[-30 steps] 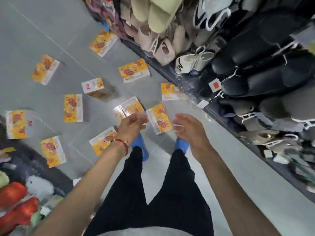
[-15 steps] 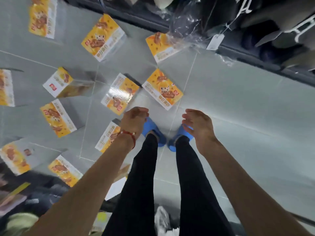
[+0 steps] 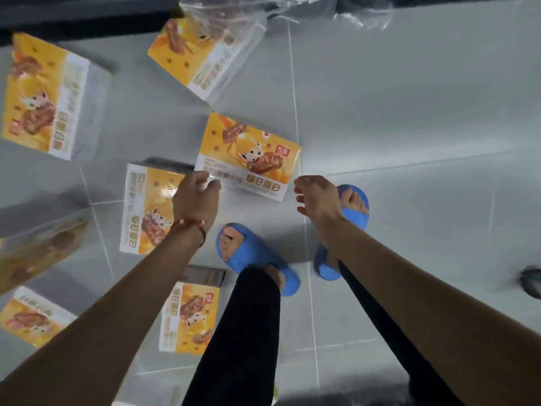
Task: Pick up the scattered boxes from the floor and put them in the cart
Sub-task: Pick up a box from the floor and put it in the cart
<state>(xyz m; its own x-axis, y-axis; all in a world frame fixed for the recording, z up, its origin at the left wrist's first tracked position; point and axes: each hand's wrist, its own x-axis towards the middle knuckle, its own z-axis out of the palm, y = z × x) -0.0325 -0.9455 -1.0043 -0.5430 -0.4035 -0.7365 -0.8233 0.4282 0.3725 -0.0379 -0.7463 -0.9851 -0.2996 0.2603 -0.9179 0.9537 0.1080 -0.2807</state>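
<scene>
Head view, looking straight down at the tiled floor [image 3: 409, 106]. Progress: the task appears to be at an early stage, as seven yellow boxes lie on the tiles and none is lifted. The cart is out of view, so its contents cannot be told. Both arms reach down towards the centre box [image 3: 248, 156], which lies flat, printed face up, just ahead of the blue slippers [image 3: 254, 259]. The left hand [image 3: 197, 200], with a red bracelet [image 3: 190, 227] at the wrist, has loosely curled fingers at the near left corner of that box and grasps nothing; whether the fingertips touch the edge cannot be told. The right hand [image 3: 317, 199] is released, with fingers spread, just beside the near right corner. The step in hand is probably a two-handed grasp of this box. Left to collect: the second box [image 3: 146, 212] partly under the left wrist, the near box [image 3: 190, 315] beside the left leg, the far box [image 3: 202, 54] against clear plastic wrap [image 3: 263, 16], the upper-left box [image 3: 44, 95], and two blurred boxes at the left edge. Room: bare tiles to the right leave free space. The left side is crowded, and a dark shelf base [image 3: 73, 24] bounds the far side.
</scene>
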